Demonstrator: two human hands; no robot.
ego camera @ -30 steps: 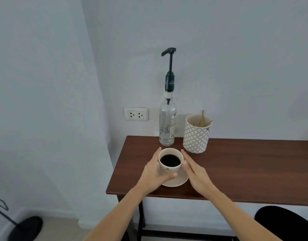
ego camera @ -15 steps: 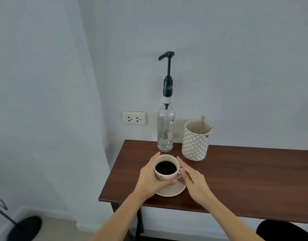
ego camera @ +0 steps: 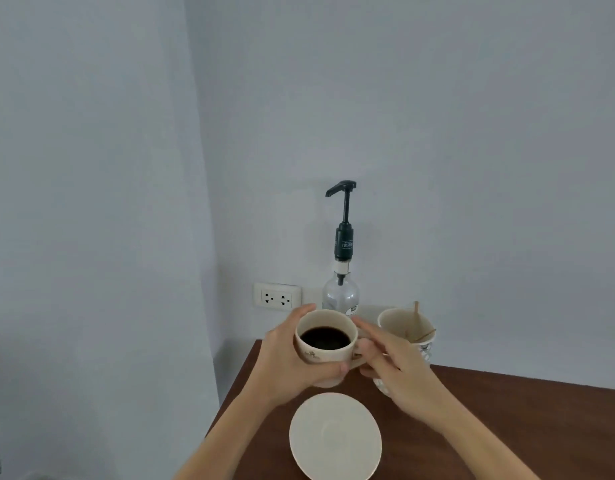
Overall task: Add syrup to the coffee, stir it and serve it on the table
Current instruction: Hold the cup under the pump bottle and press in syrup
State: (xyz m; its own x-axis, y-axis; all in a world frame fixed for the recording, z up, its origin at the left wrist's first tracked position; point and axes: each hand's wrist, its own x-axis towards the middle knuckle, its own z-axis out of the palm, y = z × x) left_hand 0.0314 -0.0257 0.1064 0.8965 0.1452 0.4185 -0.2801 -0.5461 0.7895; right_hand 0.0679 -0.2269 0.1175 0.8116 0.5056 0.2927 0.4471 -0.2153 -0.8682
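Cream ceramic cup of black coffee (ego camera: 325, 344) held in the air above its round cream saucer (ego camera: 335, 436) on the dark wooden table (ego camera: 507, 417). Left hand (ego camera: 287, 362) wrapped around the cup; right hand (ego camera: 394, 363) pinching its handle. Clear glass syrup bottle with black pump (ego camera: 341, 271) behind, beside the patterned white stick holder (ego camera: 408, 329).
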